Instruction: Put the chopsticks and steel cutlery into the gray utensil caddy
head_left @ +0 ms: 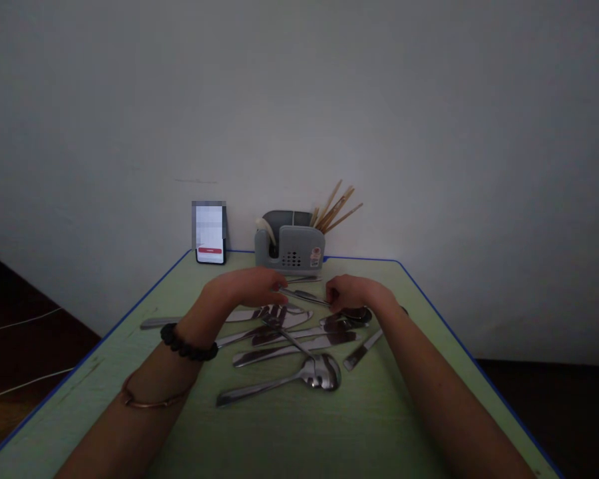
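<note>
A slim piece of metal cutlery [304, 295] spans the gap between my two hands, just in front of the grey holder; its kind is not clear. My left hand [252, 287] pinches its left end, and the closed fingers of my right hand [353, 293] are at its right end. Below them several table knives [324, 342] lie loosely across one another. A large serving spoon [322, 371] rests nearest to me, with a thin handle crossing above it. Under my right hand is a dark spoon bowl [359, 315], partly covered. Another knife [172, 322] sticks out left of my wrist.
At the back edge of the green table [369, 426] stands a grey cutlery holder [302, 246] with several wooden chopsticks [337, 209] and a pale curved handle in it. A phone [210, 233] leans upright against the wall [299, 100] on the left.
</note>
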